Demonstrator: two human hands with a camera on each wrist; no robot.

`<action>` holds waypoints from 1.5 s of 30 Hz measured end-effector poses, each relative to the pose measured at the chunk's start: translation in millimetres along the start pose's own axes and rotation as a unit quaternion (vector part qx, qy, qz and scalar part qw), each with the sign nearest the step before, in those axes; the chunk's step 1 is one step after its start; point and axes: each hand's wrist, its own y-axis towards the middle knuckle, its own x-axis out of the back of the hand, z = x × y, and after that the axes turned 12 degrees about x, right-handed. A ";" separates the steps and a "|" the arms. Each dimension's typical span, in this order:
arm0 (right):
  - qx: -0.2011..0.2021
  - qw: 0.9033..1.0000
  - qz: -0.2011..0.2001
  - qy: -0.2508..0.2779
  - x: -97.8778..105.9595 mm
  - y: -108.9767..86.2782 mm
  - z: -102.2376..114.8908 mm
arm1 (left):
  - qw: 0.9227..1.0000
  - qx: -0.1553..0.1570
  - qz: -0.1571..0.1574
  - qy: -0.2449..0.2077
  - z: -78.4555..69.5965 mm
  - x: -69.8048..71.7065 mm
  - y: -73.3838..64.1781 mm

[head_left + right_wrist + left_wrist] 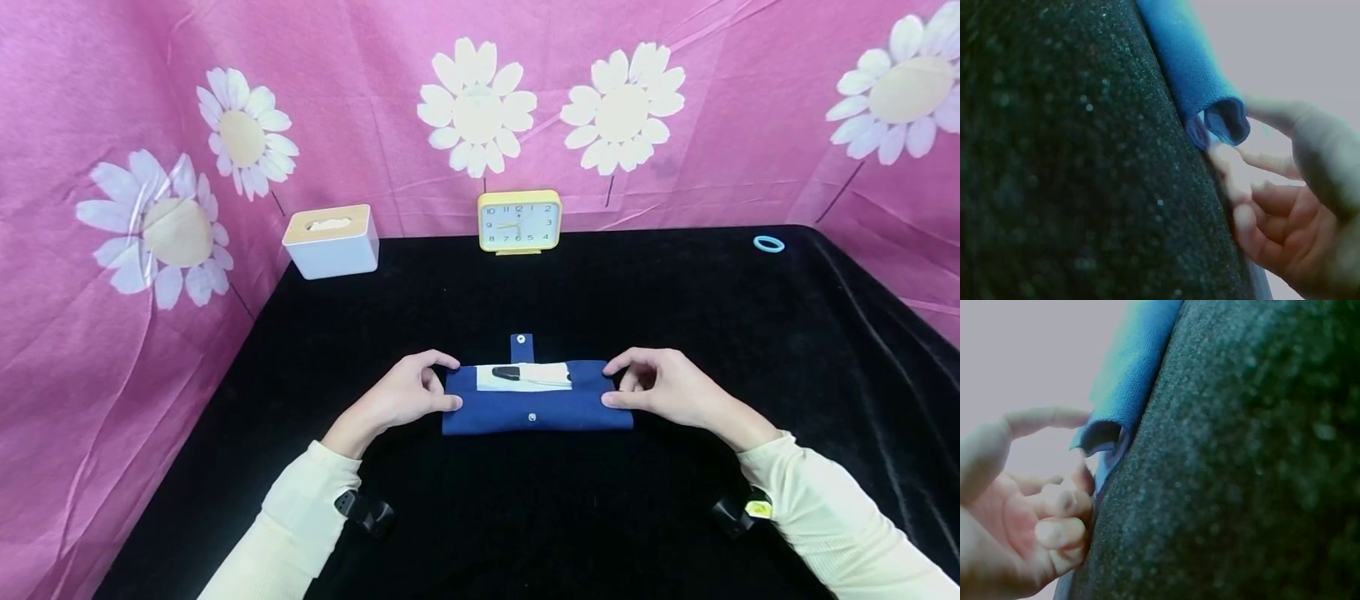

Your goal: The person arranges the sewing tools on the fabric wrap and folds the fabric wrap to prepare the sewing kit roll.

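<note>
A navy blue fabric pouch (495, 412) lies on the black cloth, its near side curled into a roll. A snap stud sits on the front, and a short strap (522, 350) with another snap sticks out at the back. Along the pouch's upper part, a pale panel (540, 377) shows a dark-ended slim item (506, 373). My left hand (416, 389) pinches the left end between thumb and fingers, while my right hand (663, 385) does the same at the right end. Both wrist views reveal the hollow rolled ends of the fabric (1125, 381), (1188, 69) at the fingertips.
Black cloth (525, 517) covers the table. Toward the back stand a white tissue box (337, 254) with a wooden-looking lid and a yellow clock (519, 222). A light blue ring (768, 243) lies at the back right. Pink flowered fabric (360, 100) hangs behind.
</note>
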 end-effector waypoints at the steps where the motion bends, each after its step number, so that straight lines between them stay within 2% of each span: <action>1: 0.018 1.000 -0.013 0.000 -0.8 -0.3 -0.6 | 1.000 -0.020 -0.005 0.003 0.1 -0.2 -0.2; 4: 0.094 0.995 -0.036 0.006 -3.2 -0.7 -2.3 | 0.995 -0.096 -0.013 0.017 1.1 -1.0 -0.2; 8: 0.187 0.982 -0.021 0.031 -4.0 -0.2 -3.2 | 0.983 -0.183 0.003 0.036 3.6 -1.2 -0.2; 11: 0.218 0.975 0.000 0.033 -2.5 -0.1 -2.7 | 0.973 -0.221 0.012 0.060 5.1 0.0 -0.5; 14: 0.216 0.976 0.022 0.022 0.5 -1.6 -1.6 | 0.966 -0.246 0.016 0.082 5.9 1.3 -0.2; 17: 0.203 0.978 0.042 0.010 3.3 -3.9 -1.1 | 0.962 -0.255 0.021 0.096 7.2 2.3 0.3; 21: 0.190 0.980 0.060 0.009 4.1 -4.8 -3.4 | 0.964 -0.239 0.032 0.109 8.1 3.3 -0.9; 26: 0.188 0.981 0.057 -0.001 2.0 -3.5 -5.5 | 0.969 -0.205 0.049 0.130 6.9 3.1 -4.1; 31: 0.199 0.979 0.043 0.011 1.2 -2.9 -4.6 | 0.969 -0.191 0.041 0.153 4.4 2.3 -5.8; 39: 0.186 0.980 0.044 0.052 1.9 -6.0 -5.0 | 0.961 -0.238 0.017 0.139 4.9 2.4 -4.6; 45: 0.166 0.982 0.057 0.076 2.5 -6.4 -4.2 | 0.963 -0.239 0.030 0.118 5.3 4.2 -5.7</action>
